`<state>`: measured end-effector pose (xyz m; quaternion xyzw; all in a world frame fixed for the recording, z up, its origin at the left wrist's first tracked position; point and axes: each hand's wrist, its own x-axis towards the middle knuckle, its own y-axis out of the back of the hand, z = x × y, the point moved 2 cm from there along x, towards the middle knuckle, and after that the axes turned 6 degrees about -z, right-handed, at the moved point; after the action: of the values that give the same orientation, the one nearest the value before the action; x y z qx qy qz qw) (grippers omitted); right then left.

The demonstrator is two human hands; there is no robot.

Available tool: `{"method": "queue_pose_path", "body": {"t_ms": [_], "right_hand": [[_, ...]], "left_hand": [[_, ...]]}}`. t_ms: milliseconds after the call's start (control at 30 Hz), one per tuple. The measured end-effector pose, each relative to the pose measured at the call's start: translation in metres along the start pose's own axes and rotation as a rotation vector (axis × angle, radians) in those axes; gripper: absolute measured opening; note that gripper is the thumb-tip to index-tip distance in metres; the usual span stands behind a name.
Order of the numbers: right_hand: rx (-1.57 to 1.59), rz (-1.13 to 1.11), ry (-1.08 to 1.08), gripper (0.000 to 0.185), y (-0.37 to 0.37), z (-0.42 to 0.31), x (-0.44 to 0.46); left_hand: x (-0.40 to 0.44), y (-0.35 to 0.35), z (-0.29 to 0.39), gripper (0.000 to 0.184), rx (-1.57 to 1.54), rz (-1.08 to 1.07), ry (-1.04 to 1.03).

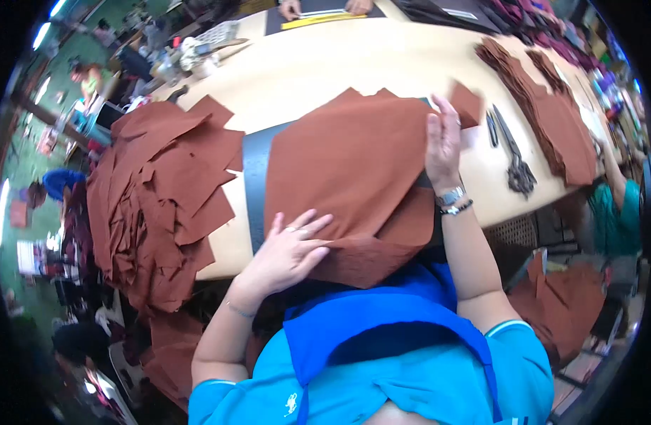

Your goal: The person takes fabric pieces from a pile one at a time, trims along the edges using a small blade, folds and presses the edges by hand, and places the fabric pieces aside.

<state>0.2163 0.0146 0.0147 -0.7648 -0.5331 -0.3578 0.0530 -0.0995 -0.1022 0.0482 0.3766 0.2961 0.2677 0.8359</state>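
Observation:
Brown fabric pieces [346, 156] lie in a layered stack in front of me, over a dark board [257, 184] on the pale table. My left hand [293, 248] rests on the near left part of the stack, its fingers spread. At the stack's right edge, my right hand [444, 138] is raised on its side with the fingers extended. Just beyond its fingertips is a small brown piece [465, 105], blurred; whether the hand touches it is unclear. The near corner of the stack hangs over the table edge towards the blue apron [382, 322].
A heap of brown pieces [162, 191] covers the table's left side. Scissors [515, 156] and a small black tool [492, 129] lie right, beside long brown strips [545, 113]. Across the table, another person's hands [290, 8] are near a yellow ruler [324, 23].

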Motion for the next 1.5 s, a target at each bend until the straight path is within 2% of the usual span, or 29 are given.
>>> {"method": "queue_pose_path", "body": {"t_ms": [67, 133, 200, 233, 333, 367, 467, 500, 533, 567, 600, 667, 733, 800, 867, 933, 967, 1067, 1100, 1200, 1233, 1267, 1333, 1367, 1400, 1433, 1467, 1500], "right_hand": [[-0.253, -0.110, -0.019, 0.053, 0.001, -0.004, 0.001], [-0.491, -0.241, -0.102, 0.061, -0.001, -0.004, -0.006], [-0.712, -0.387, -0.242, 0.069, -0.006, 0.002, -0.016], [-0.847, -0.440, -0.208, 0.073, -0.007, 0.004, -0.021], [-0.847, -0.391, -0.224, 0.067, -0.003, -0.001, -0.019], [-0.801, -0.420, -0.208, 0.064, -0.003, 0.002, -0.019], [-0.676, -0.454, -0.101, 0.055, -0.007, 0.024, -0.012], [-0.640, -0.431, -0.032, 0.051, -0.014, 0.032, -0.008], [-0.602, -0.410, 0.039, 0.048, -0.018, 0.037, -0.003], [-0.456, -0.329, 0.029, 0.043, -0.017, 0.031, 0.008], [-0.590, -0.444, -0.183, 0.039, -0.007, 0.010, 0.025], [-0.613, -0.285, -0.253, 0.045, 0.015, 0.039, 0.046], [-1.187, -0.427, 0.171, 0.055, 0.063, 0.093, 0.061], [-1.094, -0.351, -0.347, 0.053, 0.104, 0.107, 0.055], [-1.160, -0.411, -0.413, 0.041, 0.130, 0.147, 0.035], [-1.015, -0.485, -0.420, 0.036, 0.144, 0.143, 0.031], [-1.002, -0.431, -0.260, 0.031, 0.148, 0.139, 0.025], [-1.064, -0.369, -0.271, 0.034, 0.145, 0.155, 0.033], [-0.921, -0.318, -0.333, 0.035, 0.144, 0.151, 0.035], [-0.502, -0.203, -0.477, 0.038, 0.133, 0.114, 0.038], [-0.357, -0.205, -0.502, 0.038, 0.121, 0.102, 0.034], [-0.197, -0.226, -0.539, 0.037, 0.104, 0.071, 0.026], [0.046, -0.334, -0.470, 0.034, 0.065, 0.008, 0.001], [0.126, -0.418, -0.364, 0.033, 0.047, -0.015, -0.014], [-0.067, -0.519, -0.216, 0.035, 0.033, -0.035, -0.027], [-0.144, -0.608, -0.010, 0.043, 0.017, -0.043, -0.040], [-0.142, -0.669, 0.043, 0.041, 0.002, -0.057, -0.053], [-0.178, -0.723, 0.067, 0.036, -0.008, -0.073, -0.061]], "left_hand": [[-0.021, 0.004, -0.011, 0.040, -0.025, 0.093, 0.065], [-0.031, 0.001, -0.032, 0.053, -0.151, 0.430, 0.003], [-0.036, -0.011, -0.046, 0.060, 0.175, 0.656, 0.350], [-0.040, -0.014, -0.049, 0.063, 0.343, 0.766, 0.526], [-0.037, -0.016, -0.052, 0.067, 0.305, 0.654, 0.618], [-0.035, -0.017, -0.051, 0.060, 0.381, 0.709, 0.579], [-0.030, -0.001, -0.061, 0.042, 0.401, 0.696, 0.591], [-0.024, 0.014, -0.066, 0.025, 0.464, 0.656, 0.605], [-0.016, 0.029, -0.084, 0.022, 0.249, 0.713, 0.516], [-0.006, 0.040, -0.098, 0.022, 0.182, 0.873, 0.404], [0.002, 0.052, -0.103, 0.028, 0.037, 0.925, 0.413], [0.008, 0.064, -0.095, 0.040, -0.146, 0.977, 0.374], [-0.003, 0.058, -0.066, 0.048, 0.059, 0.820, 0.498], [-0.017, 0.036, -0.050, 0.060, 0.221, 0.661, 0.594], [-0.031, 0.011, -0.043, 0.059, 0.372, 0.639, 0.629], [-0.034, 0.002, -0.038, 0.050, 0.333, 0.637, 0.606], [-0.039, -0.002, -0.036, 0.045, 0.314, 0.640, 0.602], [-0.032, 0.000, -0.043, 0.035, 0.233, 0.603, 0.620], [-0.030, 0.000, -0.044, 0.030, 0.178, 0.639, 0.628], [-0.030, -0.003, -0.055, 0.029, -0.490, 0.683, 0.565], [-0.032, -0.014, -0.065, 0.042, -0.706, 0.667, 0.422], [-0.035, -0.022, -0.063, 0.047, -0.870, 0.706, 0.357], [-0.039, -0.038, -0.050, 0.060, -1.189, 0.781, 0.225], [-0.044, -0.034, -0.028, 0.071, -1.476, 0.735, 0.124], [-0.049, -0.049, -0.034, 0.062, -1.467, 0.861, 0.204], [-0.047, -0.053, -0.024, 0.055, -1.693, 0.873, 0.135], [-0.046, -0.057, -0.013, 0.049, -1.921, 0.883, 0.061], [-0.048, -0.062, -0.008, 0.040, -1.925, 0.944, 0.046]]}}
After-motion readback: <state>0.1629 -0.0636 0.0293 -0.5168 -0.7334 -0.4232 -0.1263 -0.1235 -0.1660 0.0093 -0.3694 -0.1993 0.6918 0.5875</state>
